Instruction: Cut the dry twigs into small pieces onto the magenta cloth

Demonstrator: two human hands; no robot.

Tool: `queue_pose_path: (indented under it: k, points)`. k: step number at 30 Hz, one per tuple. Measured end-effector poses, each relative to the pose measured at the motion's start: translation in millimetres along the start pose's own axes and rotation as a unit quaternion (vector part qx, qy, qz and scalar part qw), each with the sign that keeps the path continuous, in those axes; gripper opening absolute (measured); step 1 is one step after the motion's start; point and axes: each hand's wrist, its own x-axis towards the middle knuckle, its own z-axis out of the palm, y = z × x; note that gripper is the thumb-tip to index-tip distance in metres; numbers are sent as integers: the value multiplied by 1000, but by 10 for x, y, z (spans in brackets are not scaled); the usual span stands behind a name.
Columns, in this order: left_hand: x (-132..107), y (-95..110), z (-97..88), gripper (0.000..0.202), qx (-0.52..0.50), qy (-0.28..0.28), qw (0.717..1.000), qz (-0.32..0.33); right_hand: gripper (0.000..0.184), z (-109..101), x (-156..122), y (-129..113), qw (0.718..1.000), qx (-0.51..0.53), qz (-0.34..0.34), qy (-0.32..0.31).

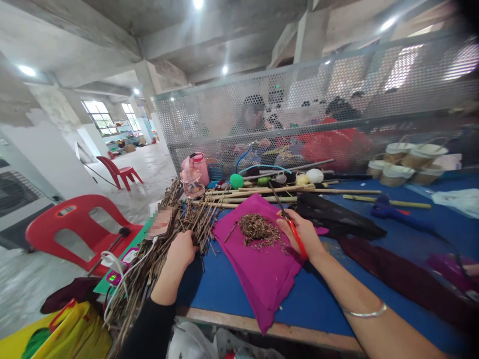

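My left hand (182,248) is closed round a bundle of thin brown twigs (157,254) that lies along the left edge of the blue table (318,299). My right hand (304,233) grips red-handled scissors (286,214), their blades pointing up and away from me. Between the hands lies a magenta cloth (262,269) with a small heap of cut twig pieces (258,230) on it.
Bamboo sticks (284,192), yarn balls (314,175), a pink bottle (196,169) and dark cloths (337,219) lie farther back. Lidded tubs (407,162) stand at the back right. Other people sit behind a mesh screen (299,99). Red plastic chairs (78,224) stand to the left.
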Motion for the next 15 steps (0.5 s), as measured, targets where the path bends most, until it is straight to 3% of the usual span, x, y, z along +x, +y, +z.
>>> queue_pose_path:
  k: [3,7,11,15]
  points:
    - [-17,-16,-9,26,-3,26,1000,-4,35,3,-2,-7,1000,-8,-8,-1]
    - [-45,129,-1,30,-40,89,995,-1,35,19,-13,-9,1000,-11,-11,-2]
    - [-3,200,56,24,-75,17,996,47,35,23,-16,-6,1000,-3,-7,-3]
    - [14,105,104,24,-151,10,987,48,34,25,-12,-1,1000,1,-8,-8]
